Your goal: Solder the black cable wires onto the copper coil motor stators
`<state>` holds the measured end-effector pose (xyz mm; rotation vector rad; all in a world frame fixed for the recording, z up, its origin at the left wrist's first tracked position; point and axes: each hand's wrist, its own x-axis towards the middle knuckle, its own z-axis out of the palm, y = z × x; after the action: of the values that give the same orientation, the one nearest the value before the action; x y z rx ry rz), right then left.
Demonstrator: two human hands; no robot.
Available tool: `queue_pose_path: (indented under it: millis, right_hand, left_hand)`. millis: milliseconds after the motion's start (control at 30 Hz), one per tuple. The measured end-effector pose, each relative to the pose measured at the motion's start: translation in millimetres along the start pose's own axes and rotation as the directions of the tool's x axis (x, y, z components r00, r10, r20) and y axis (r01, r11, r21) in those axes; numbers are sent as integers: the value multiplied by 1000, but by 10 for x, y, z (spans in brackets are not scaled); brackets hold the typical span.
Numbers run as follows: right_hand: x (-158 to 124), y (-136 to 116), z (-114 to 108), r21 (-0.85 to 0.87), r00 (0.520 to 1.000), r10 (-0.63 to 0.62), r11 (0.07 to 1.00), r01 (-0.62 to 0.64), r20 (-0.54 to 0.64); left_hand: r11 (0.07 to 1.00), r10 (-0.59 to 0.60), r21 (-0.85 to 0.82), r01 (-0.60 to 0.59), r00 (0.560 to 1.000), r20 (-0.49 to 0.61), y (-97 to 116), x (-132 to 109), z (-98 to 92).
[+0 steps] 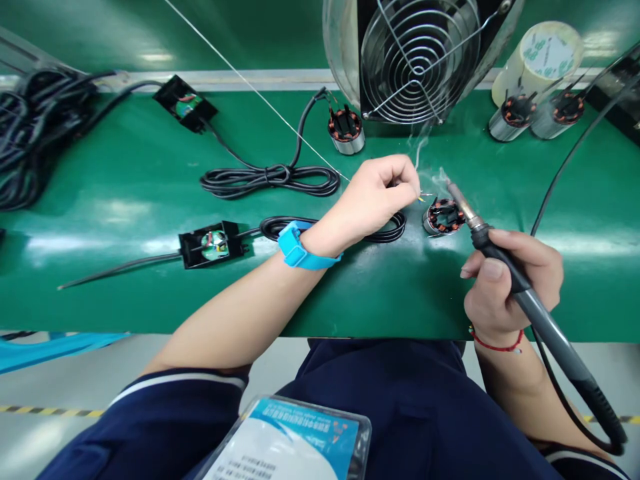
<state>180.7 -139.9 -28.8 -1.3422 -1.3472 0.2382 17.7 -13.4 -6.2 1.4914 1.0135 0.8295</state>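
My right hand [515, 280] grips a soldering iron [537, 317], its tip pointing up and left with smoke around it. Just below and left of the tip stands a motor stator [443, 217] with copper windings; I see a gap between tip and stator. My left hand [383, 190] is closed in a pinch, with thin wire ends [424, 197] poking out beside the stator. These seem to belong to the coiled black cable [387, 230] under my wrist. Along that cable sits an open black box [210, 245] with a green circuit board inside.
A fan with a wire guard [417, 70] stands at the back. Another stator [346, 131] joins a coiled cable [270, 181] and a second black box [185, 105]. Two stators [513, 117] stand by a tape roll [537, 60]. Cables [37, 133] pile up at left.
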Motion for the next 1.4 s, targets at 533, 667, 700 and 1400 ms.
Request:
queue_pose_path:
  millis: [533, 667, 700, 1400]
  right_hand:
    - [513, -87, 23, -6, 961, -21, 1000, 23, 275]
    - [750, 12, 79, -58, 884, -31, 996, 65, 466]
    - [768, 61, 111, -38, 868, -30, 998, 56, 496]
    - [603, 210, 329, 44, 962, -139, 990, 132, 236]
  left_hand:
    - [1000, -4, 15, 4, 1000, -11, 8, 2, 16]
    - [1000, 12, 13, -11, 1000, -13, 6, 0, 15]
    - [1000, 16, 10, -16, 1000, -13, 6, 1, 14]
    - [986, -42, -157, 51, 997, 57, 75, -95, 20]
